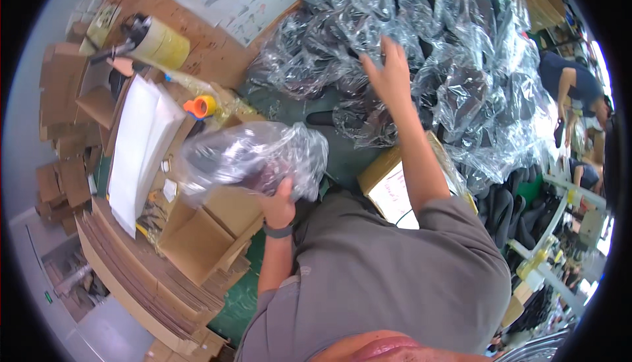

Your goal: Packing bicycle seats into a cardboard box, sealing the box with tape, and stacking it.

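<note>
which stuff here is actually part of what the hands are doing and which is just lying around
In use:
- left hand, shut on a clear bagged dark item
- right hand, open, reaching into the pile of clear bagged items

Lying about:
- orange tape roll
- white sheets
- flat cardboard stack
- yellow roll
- open carton

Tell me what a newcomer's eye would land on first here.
First, the big heap of clear plastic bags with dark items inside, filling the upper right, where the right hand reaches in with fingers spread. Next, the left hand gripping one such bagged item at centre, above flattened cardboard boxes at lower left.
</note>
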`<control>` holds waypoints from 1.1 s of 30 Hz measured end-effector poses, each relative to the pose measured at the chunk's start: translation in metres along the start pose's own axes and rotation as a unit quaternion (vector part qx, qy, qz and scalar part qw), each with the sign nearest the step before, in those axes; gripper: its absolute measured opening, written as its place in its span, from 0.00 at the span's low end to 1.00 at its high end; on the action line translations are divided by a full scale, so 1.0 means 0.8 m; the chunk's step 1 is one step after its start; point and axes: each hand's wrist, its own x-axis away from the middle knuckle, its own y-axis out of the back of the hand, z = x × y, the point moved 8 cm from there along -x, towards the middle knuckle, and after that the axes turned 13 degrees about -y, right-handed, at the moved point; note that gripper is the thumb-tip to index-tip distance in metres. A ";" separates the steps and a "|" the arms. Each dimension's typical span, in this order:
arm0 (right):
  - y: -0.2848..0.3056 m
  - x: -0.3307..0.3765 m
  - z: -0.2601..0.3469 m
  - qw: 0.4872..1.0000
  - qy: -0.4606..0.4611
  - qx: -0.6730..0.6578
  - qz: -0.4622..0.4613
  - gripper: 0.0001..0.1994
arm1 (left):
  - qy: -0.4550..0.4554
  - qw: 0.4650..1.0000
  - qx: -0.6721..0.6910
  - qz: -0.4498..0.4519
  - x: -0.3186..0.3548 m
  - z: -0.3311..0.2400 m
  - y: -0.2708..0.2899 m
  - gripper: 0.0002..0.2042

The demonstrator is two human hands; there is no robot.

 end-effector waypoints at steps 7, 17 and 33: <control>-0.130 -0.059 -0.124 0.955 -0.146 0.170 0.193 0.29 | 0.315 0.854 0.394 -0.129 0.159 0.046 0.219 0.35; -0.311 0.484 0.318 0.693 0.247 0.202 0.646 0.27 | 0.540 0.839 -0.057 0.026 0.323 0.389 0.587 0.28; -0.304 0.251 0.254 0.962 0.089 0.192 0.173 0.14 | 0.273 0.902 -0.329 -0.060 0.274 0.387 0.628 0.46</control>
